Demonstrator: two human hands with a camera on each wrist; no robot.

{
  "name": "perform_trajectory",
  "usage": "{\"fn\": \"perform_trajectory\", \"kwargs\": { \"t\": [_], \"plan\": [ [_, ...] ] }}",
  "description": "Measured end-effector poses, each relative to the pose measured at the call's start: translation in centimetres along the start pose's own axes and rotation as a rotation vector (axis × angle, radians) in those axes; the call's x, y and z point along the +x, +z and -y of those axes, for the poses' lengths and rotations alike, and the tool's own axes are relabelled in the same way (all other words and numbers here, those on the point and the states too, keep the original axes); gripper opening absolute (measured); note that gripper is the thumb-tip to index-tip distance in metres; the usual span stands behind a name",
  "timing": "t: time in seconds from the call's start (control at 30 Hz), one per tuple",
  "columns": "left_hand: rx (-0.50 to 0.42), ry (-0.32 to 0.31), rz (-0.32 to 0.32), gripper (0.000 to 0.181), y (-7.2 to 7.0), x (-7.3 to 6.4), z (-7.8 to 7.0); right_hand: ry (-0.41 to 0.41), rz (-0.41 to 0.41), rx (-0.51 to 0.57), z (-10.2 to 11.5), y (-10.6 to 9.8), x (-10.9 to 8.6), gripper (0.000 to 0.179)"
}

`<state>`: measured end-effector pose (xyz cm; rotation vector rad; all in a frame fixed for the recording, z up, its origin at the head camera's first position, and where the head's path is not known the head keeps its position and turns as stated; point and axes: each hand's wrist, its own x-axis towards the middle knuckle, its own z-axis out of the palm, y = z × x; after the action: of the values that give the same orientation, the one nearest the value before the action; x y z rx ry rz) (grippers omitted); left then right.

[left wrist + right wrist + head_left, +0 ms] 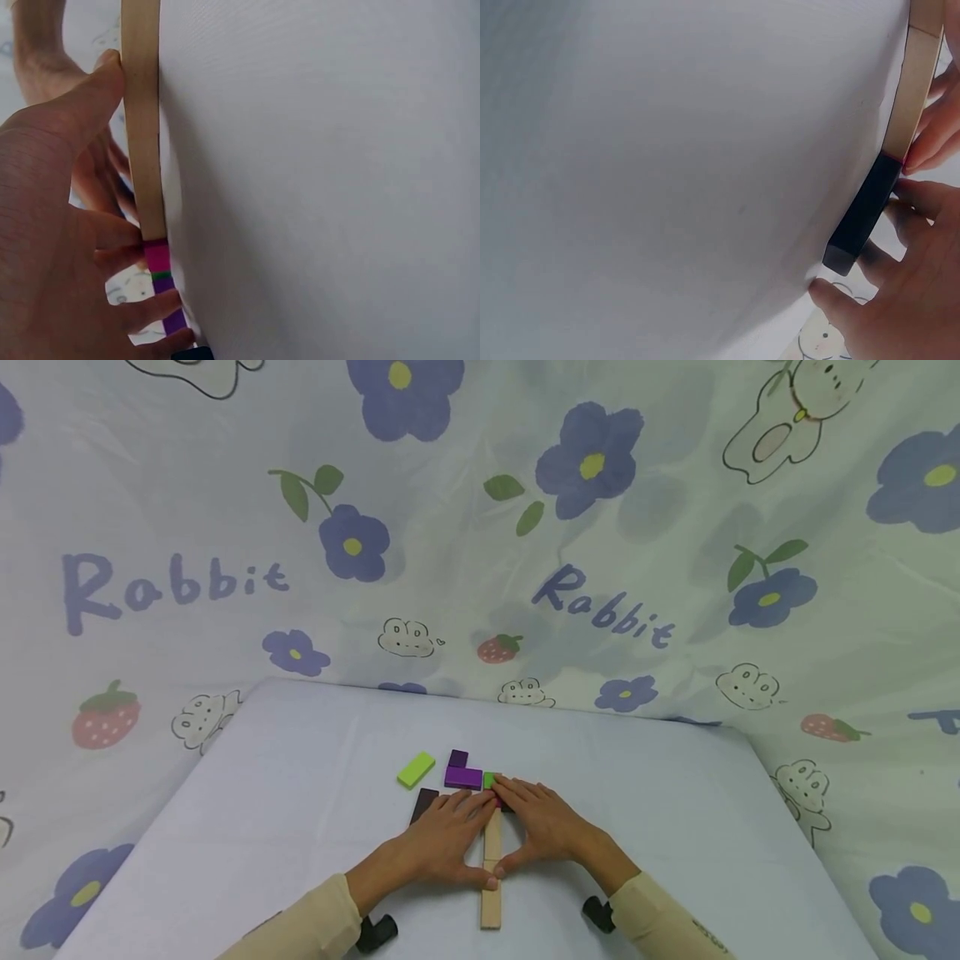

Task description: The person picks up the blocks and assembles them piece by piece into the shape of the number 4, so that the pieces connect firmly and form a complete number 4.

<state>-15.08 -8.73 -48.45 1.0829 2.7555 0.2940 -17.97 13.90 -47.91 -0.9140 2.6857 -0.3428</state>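
A row of plain wooden blocks [491,906] runs lengthwise up the white table between my hands. At its far end lie a magenta block [157,256], mostly hidden in the head view, and a bright green block [490,779]. My left hand [450,839] lies along the row's left side, its thumb on the wood and its fingers spread near the coloured blocks. From the other side my right hand [546,825] reaches in, thumb tip at the wood and extended fingers at the green block. A dark block [864,214] sits by its fingertips; another dark block [424,806] shows beyond the left hand.
Just past the hands, a purple block [463,777] lies with a dark purple block [458,758] behind it. A lime block [416,770] lies apart to the left. Behind the white table [660,827] hangs a patterned cloth [450,527]. Black devices sit at both wrists.
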Motion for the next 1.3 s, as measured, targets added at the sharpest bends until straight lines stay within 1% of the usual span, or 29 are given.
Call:
{"fn": "perform_trajectory", "kwargs": {
  "t": [0.77,0.93,1.07,1.23,1.3],
  "plan": [
    [-0.011,0.001,0.007,0.106,-0.2,0.1,0.0,0.001,-0.007,-0.005,-0.1,0.1,0.0,0.126],
    [-0.048,0.02,0.012,0.099,-0.5,0.3,0.4,-0.005,-0.007,0.005,-0.1,0.0,0.0,0.125],
    [-0.073,0.037,-0.004,0.09,-1.1,0.3,0.8,-0.006,-0.004,0.003,-0.1,0.1,0.0,0.125],
    [-0.094,0.02,-0.039,0.073,-2.0,0.4,1.4,0.002,0.001,0.002,-0.2,0.1,0.0,0.127],
    [-0.098,0.008,-0.054,0.07,-2.3,0.4,1.6,0.003,0.002,0.004,-0.2,0.2,0.1,0.127]
  ]
}}
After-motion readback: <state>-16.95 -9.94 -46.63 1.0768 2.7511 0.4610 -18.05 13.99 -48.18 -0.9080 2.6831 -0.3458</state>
